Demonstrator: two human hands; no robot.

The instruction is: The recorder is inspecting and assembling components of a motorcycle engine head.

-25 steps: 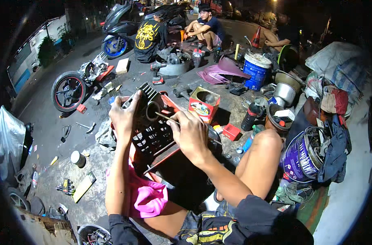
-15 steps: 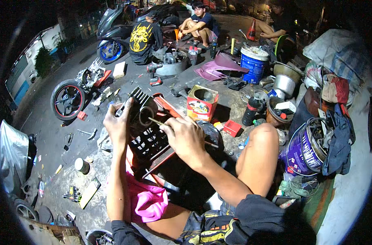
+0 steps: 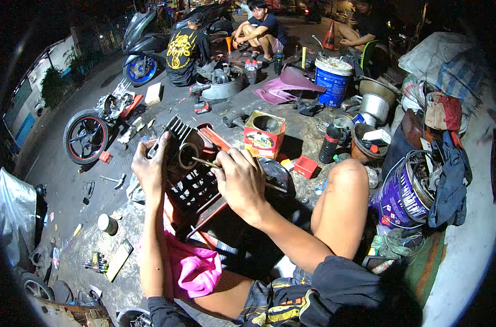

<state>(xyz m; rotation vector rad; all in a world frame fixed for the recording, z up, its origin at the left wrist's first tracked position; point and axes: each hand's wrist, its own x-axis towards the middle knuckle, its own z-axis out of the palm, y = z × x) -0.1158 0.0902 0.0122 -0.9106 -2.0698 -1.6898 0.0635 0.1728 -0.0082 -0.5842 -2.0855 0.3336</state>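
Observation:
My left hand [image 3: 150, 166] is closed on a dark metal part with fins along its top and a round opening, which looks like an engine cylinder [image 3: 179, 129]. It is held up in front of me, tilted. My right hand [image 3: 241, 182] grips a thin, pencil-like rod [image 3: 206, 162] between thumb and fingers. The rod's tip is at the ring-shaped rim of the opening; whether it touches cannot be made out. Beneath both hands lies an open red toolbox [image 3: 207, 219] with a dark socket tray. A pink cloth [image 3: 201, 275] is draped over my left thigh.
An orange-red box [image 3: 265, 143] and a small red tray [image 3: 305, 167] lie beyond my right hand. Buckets, including a purple one [image 3: 401, 191], stand at right. A cordless drill [image 3: 200, 98], a motorcycle wheel [image 3: 86, 136] and a hammer [image 3: 115, 180] lie ahead and left. People sit farther back.
The whole view has shifted slightly, so the surroundings sit a little higher and farther left. Both hands keep their grips, with the rod still at the cylinder's opening.

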